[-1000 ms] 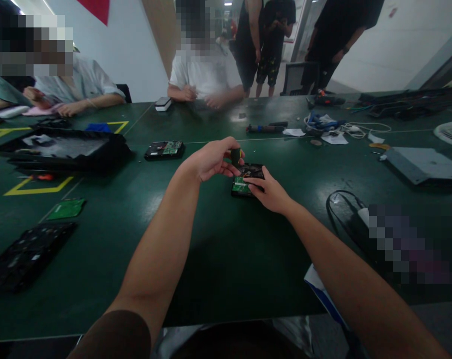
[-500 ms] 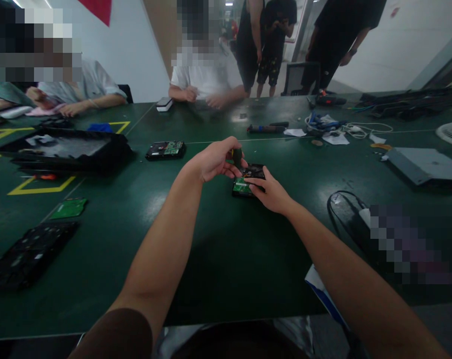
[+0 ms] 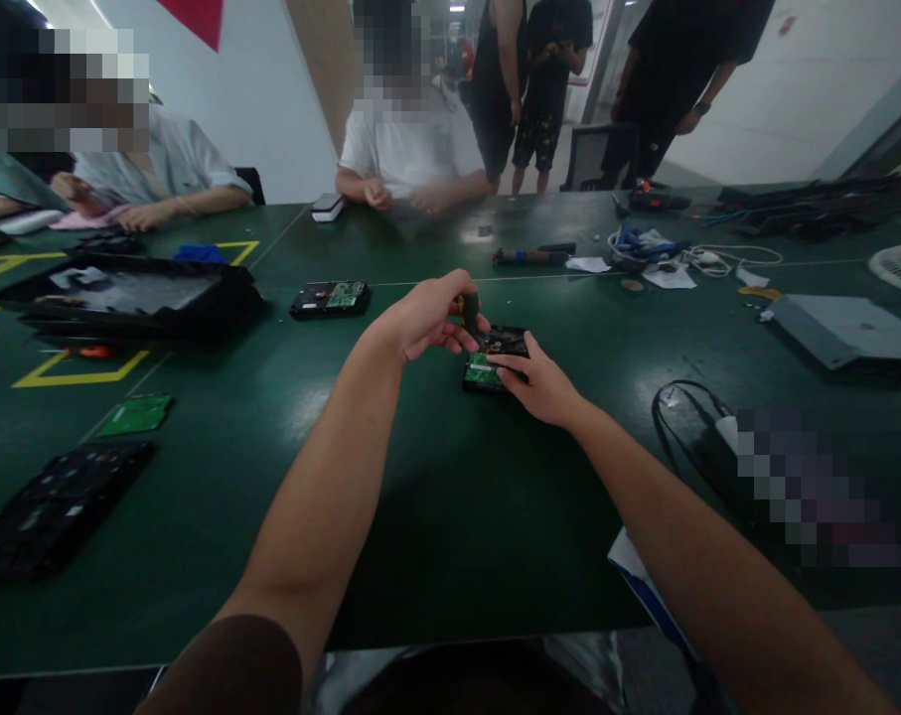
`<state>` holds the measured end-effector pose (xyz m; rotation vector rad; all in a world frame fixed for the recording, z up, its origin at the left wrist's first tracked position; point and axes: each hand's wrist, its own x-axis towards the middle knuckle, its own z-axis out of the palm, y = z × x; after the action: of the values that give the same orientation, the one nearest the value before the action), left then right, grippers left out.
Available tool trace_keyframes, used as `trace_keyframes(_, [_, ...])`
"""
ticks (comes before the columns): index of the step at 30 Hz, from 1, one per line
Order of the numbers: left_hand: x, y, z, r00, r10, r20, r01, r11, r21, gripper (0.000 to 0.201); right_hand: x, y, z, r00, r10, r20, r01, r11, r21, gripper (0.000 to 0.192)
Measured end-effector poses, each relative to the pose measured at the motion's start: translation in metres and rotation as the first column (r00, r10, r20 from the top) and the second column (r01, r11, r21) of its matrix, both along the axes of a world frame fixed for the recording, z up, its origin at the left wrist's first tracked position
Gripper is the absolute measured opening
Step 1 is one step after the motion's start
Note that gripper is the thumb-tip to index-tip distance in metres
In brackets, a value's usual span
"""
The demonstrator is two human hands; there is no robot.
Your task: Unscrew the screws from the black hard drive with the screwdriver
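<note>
Both hands at a hard drive mid-table.

Left hand [image 3: 426,320] closed around a dark screwdriver handle [image 3: 469,309], held upright over the hard drive [image 3: 495,359]; right hand [image 3: 540,382] pressed onto the drive's near edge, fingers curled against it. Farther left on the green table [image 3: 450,516], a second drive [image 3: 329,298] and a black tray [image 3: 126,298].

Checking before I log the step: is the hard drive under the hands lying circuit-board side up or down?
Board side up. The hard drive lies flat on the table, green circuit board showing; the right hand steadies it, the left hand holds a screwdriver over it.
</note>
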<state>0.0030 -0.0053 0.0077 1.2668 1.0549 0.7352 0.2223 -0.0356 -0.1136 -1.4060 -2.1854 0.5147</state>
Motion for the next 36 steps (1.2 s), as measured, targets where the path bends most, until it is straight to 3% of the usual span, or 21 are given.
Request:
trace_keyframes(10, [-0.0019, 0.0004, 0.0006, 0.993, 0.04, -0.113, -0.024, 0.99, 0.141, 0.027, -0.0013, 0.0006, 0.0013, 1.0, 0.005, 0.007, -0.005, 1.0, -0.002, 0.04])
trace_keyframes(18, [0.0034, -0.0034, 0.0023, 0.999, -0.001, -0.038, 0.002, 0.999, 0.036, 0.025, -0.0001, 0.002, -0.0023, 1.0, -0.004, 0.001, 0.004, 1.0, -0.001, 0.039])
trace_keyframes(25, [0.0003, -0.0013, 0.0005, 0.986, 0.083, -0.146, -0.051, 0.976, 0.211, 0.025, 0.0003, 0.0023, -0.0025, 1.0, 0.006, 0.006, -0.006, 1.0, 0.009, 0.04])
trace_keyframes(31, [0.0042, -0.0056, 0.0037, 0.997, -0.041, -0.073, 0.047, 0.995, 0.084, 0.024, -0.0004, 0.0009, -0.0007, 1.0, -0.002, 0.004, 0.002, 1.0, 0.002, 0.04])
trace_keyframes(36, [0.003, -0.0007, 0.0001, 0.998, -0.001, -0.056, 0.005, 0.997, 0.071, 0.026, -0.001, 0.0006, 0.0008, 1.0, -0.001, 0.003, 0.002, 1.0, -0.01, 0.039])
